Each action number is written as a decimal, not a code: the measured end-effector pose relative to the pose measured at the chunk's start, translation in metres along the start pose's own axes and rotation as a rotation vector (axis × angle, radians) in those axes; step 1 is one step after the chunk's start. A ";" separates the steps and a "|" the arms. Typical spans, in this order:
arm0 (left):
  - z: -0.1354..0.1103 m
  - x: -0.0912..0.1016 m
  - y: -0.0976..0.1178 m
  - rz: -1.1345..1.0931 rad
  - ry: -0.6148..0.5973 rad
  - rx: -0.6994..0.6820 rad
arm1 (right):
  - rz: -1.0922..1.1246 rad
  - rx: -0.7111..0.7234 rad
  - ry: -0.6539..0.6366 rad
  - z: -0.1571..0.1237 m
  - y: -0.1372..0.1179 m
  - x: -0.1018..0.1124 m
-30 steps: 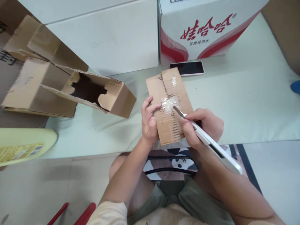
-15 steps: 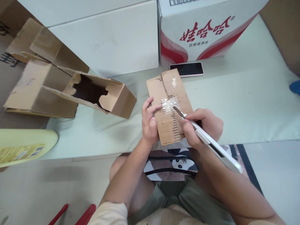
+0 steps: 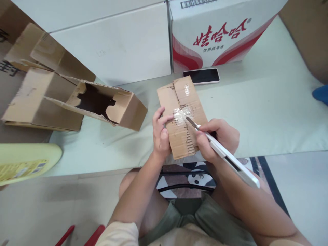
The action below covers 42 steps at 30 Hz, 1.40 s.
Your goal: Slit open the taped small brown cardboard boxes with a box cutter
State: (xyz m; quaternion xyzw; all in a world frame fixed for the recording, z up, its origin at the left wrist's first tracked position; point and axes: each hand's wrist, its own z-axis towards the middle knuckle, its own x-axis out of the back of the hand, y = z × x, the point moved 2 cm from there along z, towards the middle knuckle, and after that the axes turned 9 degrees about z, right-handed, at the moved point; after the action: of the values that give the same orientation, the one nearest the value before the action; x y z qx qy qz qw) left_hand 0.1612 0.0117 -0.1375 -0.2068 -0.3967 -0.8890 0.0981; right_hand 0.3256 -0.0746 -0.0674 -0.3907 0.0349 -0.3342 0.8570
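Observation:
A small brown cardboard box (image 3: pixel 183 136) lies tilted at the table's near edge, its torn seam crossed by clear tape (image 3: pixel 182 115). My left hand (image 3: pixel 162 135) grips the box along its left side, fingertips resting on the top face. In my right hand (image 3: pixel 217 138) is a white box cutter (image 3: pixel 230 158), pinched near its front end. Its extended blade points up and left, with the tip at the tape. Whether the blade is cutting in, I cannot tell. The underside of the box is hidden.
A black-screened phone (image 3: pixel 205 76) lies behind the box, in front of a white-and-red carton (image 3: pixel 217 37) and a large white box (image 3: pixel 115 48). Opened cardboard boxes (image 3: pixel 133 111) stand at the left. A yellow-green bottle (image 3: pixel 28 162) is at the left edge.
The whole view has shifted slightly left. My hands, the box and the box cutter keep nearly the same positions relative to each other.

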 end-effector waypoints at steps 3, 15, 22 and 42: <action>0.000 0.000 0.000 0.000 0.009 -0.011 | -0.004 0.004 -0.004 0.000 0.000 0.000; 0.001 0.001 0.002 -0.007 -0.004 -0.010 | -0.037 0.006 -0.011 -0.003 0.001 0.000; 0.000 0.001 0.002 0.029 -0.009 0.008 | -0.015 -0.012 -0.003 -0.003 0.001 0.000; -0.001 0.001 0.002 0.051 -0.013 0.015 | -0.055 0.014 -0.019 0.000 -0.001 0.000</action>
State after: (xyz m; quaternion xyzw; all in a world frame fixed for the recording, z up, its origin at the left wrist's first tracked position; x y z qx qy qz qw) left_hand 0.1604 0.0098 -0.1363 -0.2216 -0.3985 -0.8819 0.1196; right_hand 0.3251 -0.0752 -0.0662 -0.3886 0.0135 -0.3540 0.8506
